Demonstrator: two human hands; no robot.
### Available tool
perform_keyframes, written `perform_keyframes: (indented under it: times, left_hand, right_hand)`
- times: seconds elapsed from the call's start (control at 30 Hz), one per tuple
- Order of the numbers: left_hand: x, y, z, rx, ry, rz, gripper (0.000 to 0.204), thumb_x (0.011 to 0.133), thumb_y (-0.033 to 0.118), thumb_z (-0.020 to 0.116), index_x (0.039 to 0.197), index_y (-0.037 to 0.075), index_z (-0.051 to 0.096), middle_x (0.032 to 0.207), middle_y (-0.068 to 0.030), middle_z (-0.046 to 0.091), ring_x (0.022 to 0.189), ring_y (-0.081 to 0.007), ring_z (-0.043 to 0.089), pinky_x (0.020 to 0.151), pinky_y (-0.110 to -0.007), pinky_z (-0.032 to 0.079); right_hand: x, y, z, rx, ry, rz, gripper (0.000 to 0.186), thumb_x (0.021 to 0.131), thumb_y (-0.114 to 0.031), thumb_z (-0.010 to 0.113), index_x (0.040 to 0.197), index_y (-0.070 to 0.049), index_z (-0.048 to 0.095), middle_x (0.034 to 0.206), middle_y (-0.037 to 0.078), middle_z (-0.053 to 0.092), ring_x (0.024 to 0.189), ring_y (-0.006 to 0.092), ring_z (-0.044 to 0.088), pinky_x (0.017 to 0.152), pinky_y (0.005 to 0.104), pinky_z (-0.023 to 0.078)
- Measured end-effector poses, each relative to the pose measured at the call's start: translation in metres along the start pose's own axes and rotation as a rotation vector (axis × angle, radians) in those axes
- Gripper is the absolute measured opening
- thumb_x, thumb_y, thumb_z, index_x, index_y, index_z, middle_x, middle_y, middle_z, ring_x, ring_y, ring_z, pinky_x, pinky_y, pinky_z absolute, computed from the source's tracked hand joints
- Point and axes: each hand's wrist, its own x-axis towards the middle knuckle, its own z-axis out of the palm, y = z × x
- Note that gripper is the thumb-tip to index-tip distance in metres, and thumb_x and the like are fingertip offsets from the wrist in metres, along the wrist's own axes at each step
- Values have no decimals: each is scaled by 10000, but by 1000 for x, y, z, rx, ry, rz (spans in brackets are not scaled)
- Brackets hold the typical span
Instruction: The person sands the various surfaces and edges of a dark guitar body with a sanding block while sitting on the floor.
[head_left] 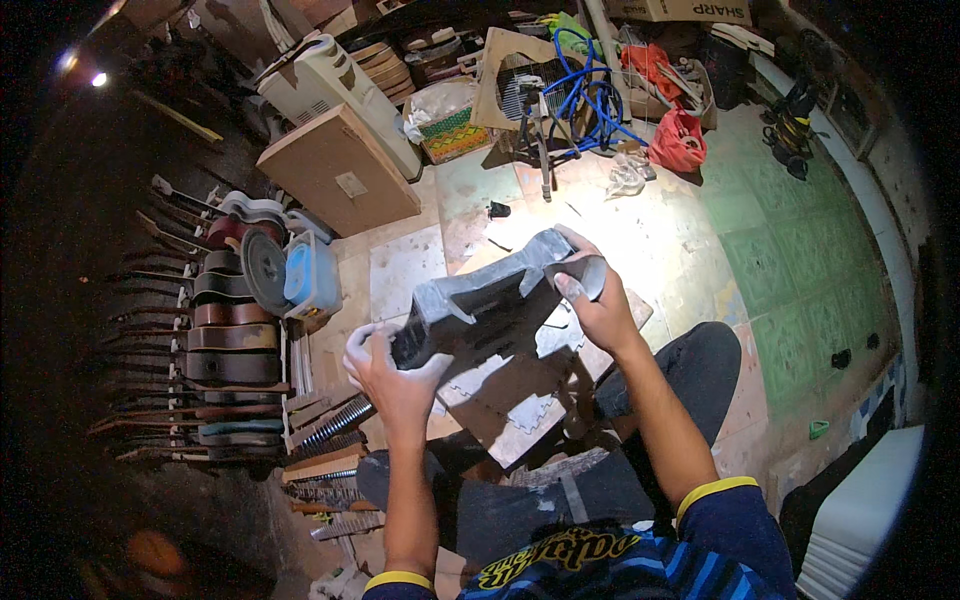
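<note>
Above my lap, both hands hold up a grey, dusty, hollow casing [490, 287] with a dark underside; its exact kind is not clear. My left hand [398, 375] grips its near-left end, thumb and fingers spread around the edge, whitened with dust. At the opposite end, my right hand [598, 300] is closed round the corner. A curled dark sheet that looks like sandpaper [592, 277] is tucked between the right thumb and fingers. Below the casing lies a board [520, 437] with pale, jagged-edged patches, partly in shadow.
Guitars [235, 340] stand in a row on the left, beside a plastic tub [312, 275]. A brown board [340, 175] leans against a white casing [345, 100] behind. Farther back lie a coiled blue hose [590, 90] and a red bag [678, 140]. Metal springs [335, 425] lie at left.
</note>
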Motion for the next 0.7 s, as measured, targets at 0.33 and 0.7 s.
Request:
perform_keyframes:
  times: [0.33,0.7]
  left_hand:
    - [-12,26,-29,-465,-444,49,749,733,217,853,1360,32,486,1140,-220,680,1057,-346,687,915,-408,528]
    - [-34,56,-26,-579,-442,0,715,719,180,863,1311,-6,508,1154,-234,655,1070,-347,675,913,-417,522]
  right_hand:
    - [-43,-45,24,58,106,442,156,990,-71,534,1131,-5,539,849,77,704,637,93,598,544,262,498]
    - [-42,-41,52,-22,177,401,202,900,-134,707,983,23,613,764,68,677,636,120,656,555,291,514]
